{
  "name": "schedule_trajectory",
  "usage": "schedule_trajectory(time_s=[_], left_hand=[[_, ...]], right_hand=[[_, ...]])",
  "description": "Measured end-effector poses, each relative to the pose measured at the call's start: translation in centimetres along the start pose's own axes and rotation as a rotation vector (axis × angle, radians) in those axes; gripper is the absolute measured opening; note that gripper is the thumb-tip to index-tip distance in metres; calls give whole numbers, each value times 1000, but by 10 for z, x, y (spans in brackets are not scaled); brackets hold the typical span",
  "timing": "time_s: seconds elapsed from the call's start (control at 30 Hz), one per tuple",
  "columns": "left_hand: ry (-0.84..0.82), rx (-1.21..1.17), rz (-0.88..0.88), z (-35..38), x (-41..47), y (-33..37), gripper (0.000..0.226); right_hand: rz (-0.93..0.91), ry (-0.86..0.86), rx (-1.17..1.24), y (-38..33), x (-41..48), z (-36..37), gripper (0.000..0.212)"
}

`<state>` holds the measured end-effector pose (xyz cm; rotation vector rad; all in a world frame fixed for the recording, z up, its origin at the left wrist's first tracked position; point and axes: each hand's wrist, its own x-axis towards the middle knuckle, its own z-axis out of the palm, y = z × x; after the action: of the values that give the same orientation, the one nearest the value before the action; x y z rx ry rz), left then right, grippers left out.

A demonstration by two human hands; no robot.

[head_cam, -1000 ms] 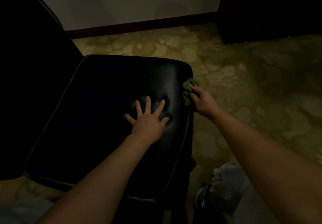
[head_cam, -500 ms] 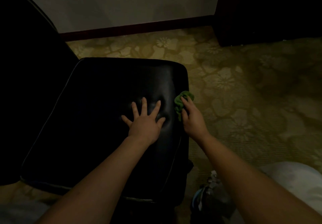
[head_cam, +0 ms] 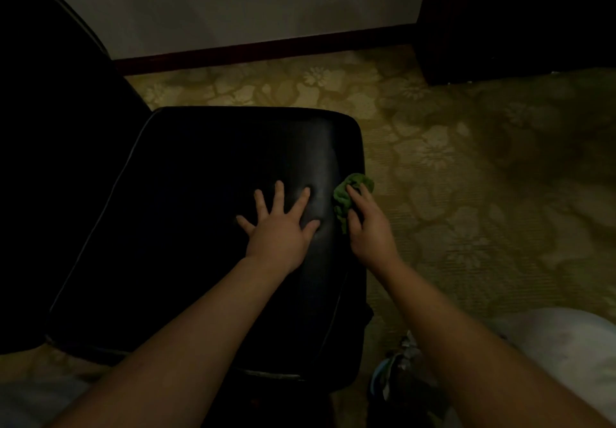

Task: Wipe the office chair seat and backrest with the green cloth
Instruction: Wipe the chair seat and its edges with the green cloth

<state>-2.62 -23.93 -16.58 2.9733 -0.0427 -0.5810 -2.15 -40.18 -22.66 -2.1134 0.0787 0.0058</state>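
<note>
Nearest the camera, two bare forearms are seen reaching forward from the lower edge of the view. At the lower right a knee clad in pale fabric point(head_cam: 563, 354) is shown, and between it and the chair a small dim object is seen on the floor, too dark to be identified. The left hand point(head_cam: 280, 231) is laid palm down on the black, leather-like seat cushion of the office chair point(head_cam: 186, 227), in its right half. Its grip is wide, with the fingers straight and spread and nothing held. Just beside it, the right hand point(head_cam: 370, 231) is placed at the seat's right edge, and the two hands are parted by a narrow strip of cushion. A small crumpled green cloth point(head_cam: 346, 199) is held in the right grip: the fingers are laid over it, the thumb is set against its near part, and it is pressed against the right edge of the seat, with part of it hanging over the side. Thin pale piping is seen along the cushion's left and right borders. To the left, the tall black backrest point(head_cam: 50, 161) is seen, mostly lost in shadow. Beyond the chair, the floor is covered by a yellowish carpet with a floral pattern point(head_cam: 466, 177). Farther off, a dark reddish-brown skirting board point(head_cam: 266, 49) is set along the foot of a plain pale wall point(head_cam: 233, 1), and a dark piece of furniture point(head_cam: 516, 18) is seen at the upper right.
</note>
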Motion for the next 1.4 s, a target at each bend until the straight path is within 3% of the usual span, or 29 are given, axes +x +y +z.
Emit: schedule_trajectory(time_s=[0.13, 0.5, 0.8, 1.07, 1.4], left_hand=[[47, 127, 114, -1, -22, -25, 66], [1, 59, 55, 12, -30, -44, 69], [10, -19, 15, 11, -23, -37, 68], [27, 12, 22, 13, -24, -37, 68], [-24, -51, -43, 5, -13, -26, 68]], right_hand=[[26, -52, -1, 1, 21, -5, 49], [58, -75, 4, 4, 3, -8, 49], [90, -95, -44, -8, 40, -8, 48], [83, -66, -63, -11, -3, -3, 47], [98, -137, -73, -20, 31, -12, 48]])
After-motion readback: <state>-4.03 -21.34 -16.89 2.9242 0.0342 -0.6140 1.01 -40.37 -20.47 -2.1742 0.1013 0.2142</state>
